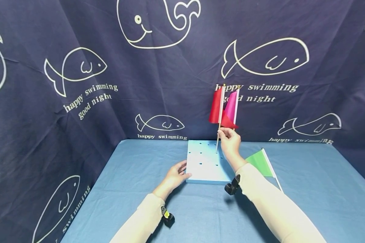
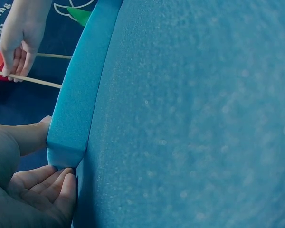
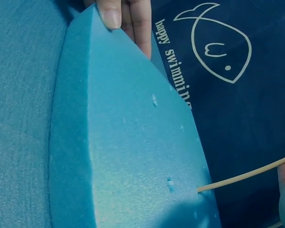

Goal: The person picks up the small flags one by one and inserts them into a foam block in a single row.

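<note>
A light blue foam board with several small holes lies on the table. My left hand holds its near left corner, the thumb at the top edge and the fingers along the left side. Between thumb and fingertips, my right hand pinches the thin wooden stick of a red flag. That stick is nearly upright, its lower end at a hole in the board. Just behind it, a magenta flag stands upright, its lower stick hidden by my right hand in the head view.
To the right of the board, a green flag lies on the blue tablecloth, partly covered by my right sleeve. A dark blue curtain with white fish drawings hangs behind the table and along its left.
</note>
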A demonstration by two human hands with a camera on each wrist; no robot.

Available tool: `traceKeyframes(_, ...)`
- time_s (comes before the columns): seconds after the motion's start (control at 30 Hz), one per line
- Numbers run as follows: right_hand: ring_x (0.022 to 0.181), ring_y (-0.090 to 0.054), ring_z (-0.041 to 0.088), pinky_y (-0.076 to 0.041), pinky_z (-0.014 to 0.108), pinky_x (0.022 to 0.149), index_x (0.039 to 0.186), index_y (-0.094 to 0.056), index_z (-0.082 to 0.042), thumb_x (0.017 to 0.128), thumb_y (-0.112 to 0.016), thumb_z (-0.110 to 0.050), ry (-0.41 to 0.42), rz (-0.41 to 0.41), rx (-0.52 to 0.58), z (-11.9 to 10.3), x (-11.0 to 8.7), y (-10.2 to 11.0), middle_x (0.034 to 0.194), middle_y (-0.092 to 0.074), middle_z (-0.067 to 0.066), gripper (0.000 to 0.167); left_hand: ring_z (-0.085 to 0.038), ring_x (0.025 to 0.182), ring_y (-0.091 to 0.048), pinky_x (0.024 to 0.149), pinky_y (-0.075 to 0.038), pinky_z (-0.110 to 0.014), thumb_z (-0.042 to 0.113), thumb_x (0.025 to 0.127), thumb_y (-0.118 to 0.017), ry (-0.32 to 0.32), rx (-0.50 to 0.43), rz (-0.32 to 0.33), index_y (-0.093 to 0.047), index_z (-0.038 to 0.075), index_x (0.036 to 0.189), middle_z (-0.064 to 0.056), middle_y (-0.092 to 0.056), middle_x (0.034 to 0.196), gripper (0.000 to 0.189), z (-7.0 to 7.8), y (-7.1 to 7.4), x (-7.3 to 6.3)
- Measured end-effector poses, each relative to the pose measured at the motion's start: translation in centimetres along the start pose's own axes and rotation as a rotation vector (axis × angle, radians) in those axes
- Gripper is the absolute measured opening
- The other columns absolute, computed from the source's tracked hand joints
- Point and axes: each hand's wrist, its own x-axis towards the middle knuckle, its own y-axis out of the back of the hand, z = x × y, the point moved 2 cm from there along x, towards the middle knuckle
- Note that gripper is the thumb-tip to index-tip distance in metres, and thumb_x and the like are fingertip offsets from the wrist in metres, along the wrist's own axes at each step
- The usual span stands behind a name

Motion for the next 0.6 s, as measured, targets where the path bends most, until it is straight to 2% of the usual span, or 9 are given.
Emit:
traceKeyframes(0.37, 0.063, -0.056, -0.008, -0.047, 0.003, 0.061, 0.101, -0.071, 0.006, 0.090, -0.066, -0.005, -0.054, -0.014, -0.047, 0.61, -0.20, -0.20, 0.097, -0.070, 0.028, 0.016, -0.037, 0.135, -0.044, 0.114, -0.040, -0.047, 0.005, 0.088, -0.070, -0.009, -0.040, 0.005, -0.041, -0.003, 0.144, -0.023, -0.045, 0.146, 0.064, 0.14, -0.03, -0.22)
traceKeyframes(0.6, 0.064, -0.057, -0.006, -0.048, 0.004, 0.061, 0.101, -0.070, 0.007, 0.091, -0.065, -0.004, -0.103, -0.017, -0.024, 0.91, -0.05, -0.35, 0.101, -0.069, 0.028, 0.016, -0.035, 0.135, -0.045, 0.114, -0.041, -0.044, 0.007, 0.087, -0.070, -0.005, -0.010, 0.005, -0.042, -0.002, 0.143, -0.021, -0.047, 0.145, 0.063, 0.17, -0.02, -0.08)
